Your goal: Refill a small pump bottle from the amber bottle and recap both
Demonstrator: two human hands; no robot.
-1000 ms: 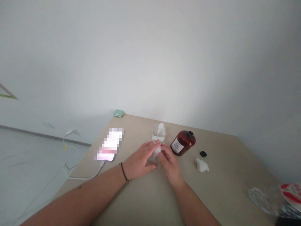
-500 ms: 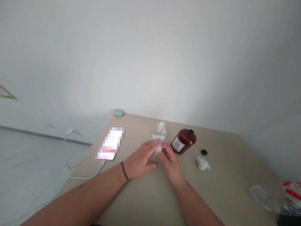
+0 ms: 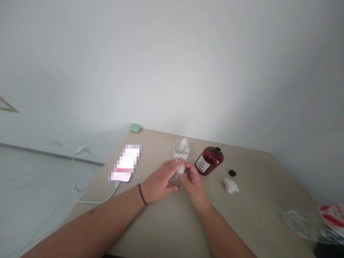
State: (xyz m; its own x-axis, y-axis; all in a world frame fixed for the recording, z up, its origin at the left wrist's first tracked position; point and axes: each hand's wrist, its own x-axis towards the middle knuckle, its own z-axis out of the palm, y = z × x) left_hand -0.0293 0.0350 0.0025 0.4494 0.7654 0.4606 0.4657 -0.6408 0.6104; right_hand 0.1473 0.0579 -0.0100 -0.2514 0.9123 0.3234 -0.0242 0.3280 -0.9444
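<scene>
Both my hands meet over a small clear container (image 3: 177, 180) standing on the beige table (image 3: 255, 211). My left hand (image 3: 159, 181), with a black band on its wrist, curls around the container's left side. My right hand (image 3: 194, 182) pinches a white wad (image 3: 181, 169) at the container's top. Just behind stands a second clear container (image 3: 181, 150) with white material inside. A dark red bottle (image 3: 209, 161) with a white label is to the right, its mouth uncapped. A black cap (image 3: 232, 173) and a crumpled white tissue (image 3: 230, 186) lie beyond it.
A phone (image 3: 125, 163) lies at the left of the table with a white cable (image 3: 94, 199) running off the edge. A small green case (image 3: 135, 128) sits at the far corner by the wall. Clear plastic and red-white packaging (image 3: 319, 222) lie at the right edge.
The hands stay on the small container with only slight finger movement. The view has shifted a little.
</scene>
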